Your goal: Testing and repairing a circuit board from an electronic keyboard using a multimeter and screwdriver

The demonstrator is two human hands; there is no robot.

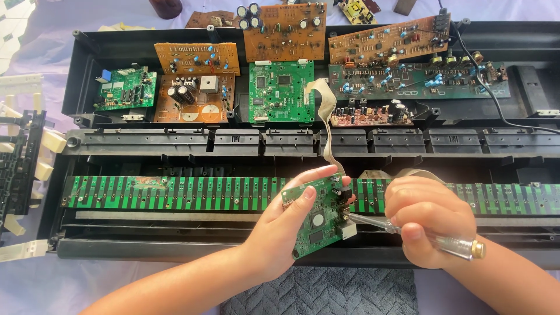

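The opened black keyboard case (87,105) filled the view almost edge to edge, on a pale cloth, with a grey woven mat (326,294) at the bottom edge between the forearms. The long green key-contact strip (175,193) ran across the case's lower half, and the hands worked just above its middle. Behind it, a black ribbed bar (245,142) spanned the case, and beyond that the rear bay was crowded with boards: a square green board (282,92), orange-brown boards (198,58), and a long dark green board (417,80). The open room lay toward the viewer, over the case's front rail and the mat; removed white keys (49,143) lay at the left edge.

The left hand (286,230) came in from the lower left, forearm slanting up, palm cupped behind a small green circuit board (315,219), thumb pressed on its face and fingers curled over its top edge, gripping it tilted above the strip. A flat grey ribbon cable (328,146) ran from the rear bay down to this board. The right hand (429,221) was closed in a fist around a clear-handled screwdriver (443,244), whose tip met the small board's right edge.
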